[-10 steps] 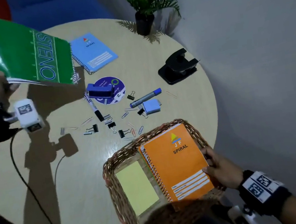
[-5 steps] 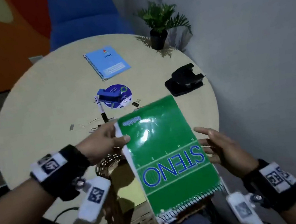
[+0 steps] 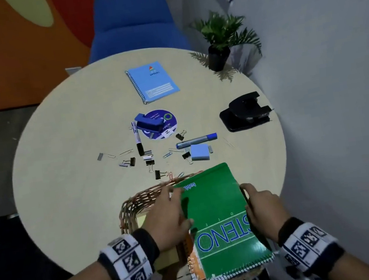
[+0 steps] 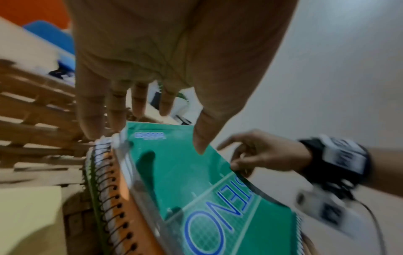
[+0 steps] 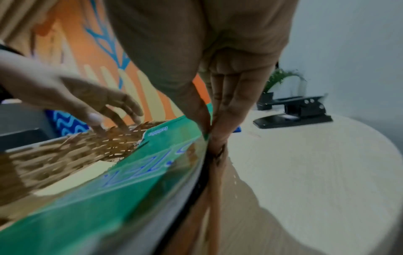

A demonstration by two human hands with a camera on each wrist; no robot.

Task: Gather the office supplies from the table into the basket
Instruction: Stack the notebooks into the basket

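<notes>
Both hands are settling the green steno pad (image 3: 220,221) into the basket (image 3: 138,203) at the bench's near edge, right hand (image 3: 265,209) pinching its side, left hand (image 3: 166,217) loose-fingered alongside; next, let go and fetch the blue notebook (image 3: 153,81) near the far edge.

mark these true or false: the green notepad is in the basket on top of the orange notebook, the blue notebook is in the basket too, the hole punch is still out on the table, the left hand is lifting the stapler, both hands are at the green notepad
1. The green notepad lies in the basket on top of the orange notebook. True.
2. The blue notebook is in the basket. False: it lies on the table, on the far side.
3. The hole punch is out on the table. True.
4. The left hand is lifting the stapler. False: the stapler sits mid-table, and that hand is at the notepad's left edge.
5. Both hands are at the notepad. True: the right hand is at its right edge.
</notes>
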